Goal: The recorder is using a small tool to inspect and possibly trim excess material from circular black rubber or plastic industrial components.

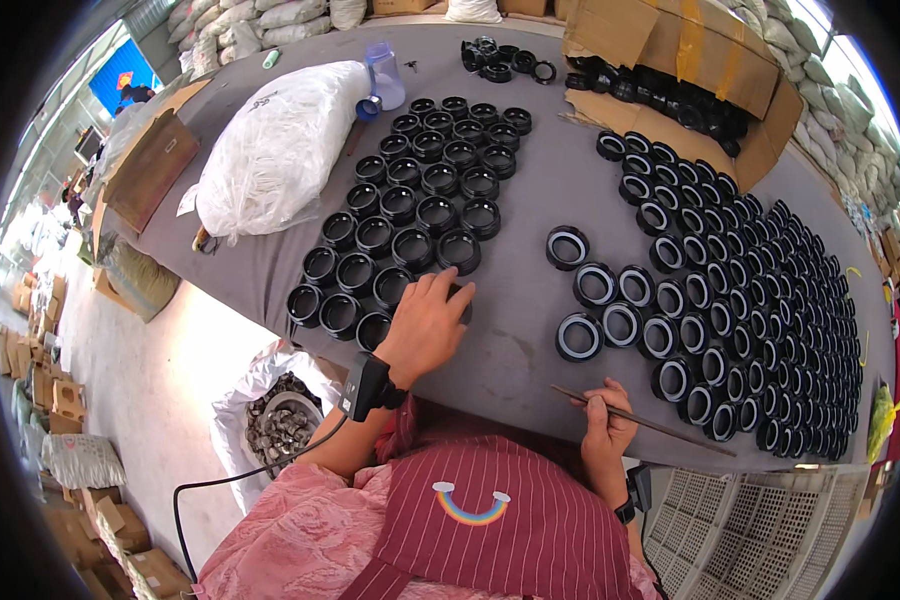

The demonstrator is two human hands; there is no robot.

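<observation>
My left hand (425,325) is at the near right corner of a block of black plastic rings (373,235). Its fingers curl over one black ring (464,302), most of which they hide. In my right hand (608,428), near the front edge of the table, is a thin brown stick (670,430), pinched between thumb and fingers, its tip pointing left. Just beyond that hand stand black rings with pale inner linings (580,337), part of a large group covering the table's right side.
An open cardboard box (685,45) with black rings lies at the back right. A full white plastic bag (280,150) and a clear bottle (385,75) are at the back left. Beside the grey table (515,300) sits a white sack (235,430) of small parts; plastic crates (740,530) stand lower right.
</observation>
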